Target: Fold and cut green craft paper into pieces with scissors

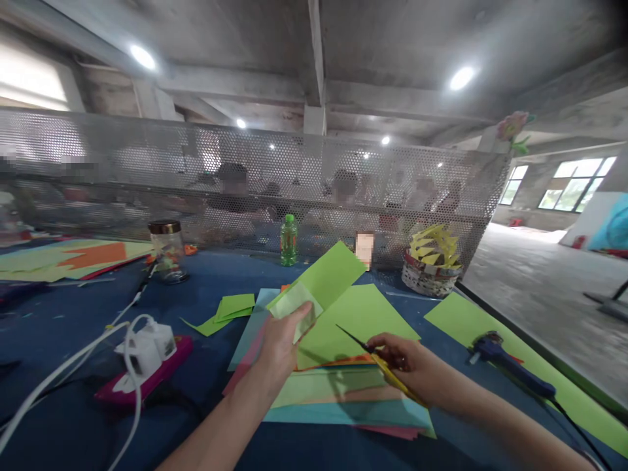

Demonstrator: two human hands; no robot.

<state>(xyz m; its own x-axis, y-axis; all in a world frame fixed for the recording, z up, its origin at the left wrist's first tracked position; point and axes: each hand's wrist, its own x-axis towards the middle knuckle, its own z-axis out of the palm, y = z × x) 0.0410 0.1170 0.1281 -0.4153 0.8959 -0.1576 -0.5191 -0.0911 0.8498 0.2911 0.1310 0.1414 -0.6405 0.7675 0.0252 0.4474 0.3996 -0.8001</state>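
My left hand (289,330) is closed on a green paper strip (335,276) with a small pale green piece (293,302) lying over it, the thumb on top. To the right, my right hand (400,360) grips yellow-handled scissors (392,374), whose dark blades point up and left, apart from the held paper. Under both hands lies a stack of coloured sheets (367,307), green on top, with orange, blue and pink edges showing. Folded green scraps (234,307) rest left of the stack.
A blue glue gun (513,366) lies on green paper at right. A magenta power strip (179,356) with white plugs and cables is at left. Behind stand a glass jar (168,252), green bottle (289,242) and basket (429,275). People sit beyond the mesh screen (304,157).
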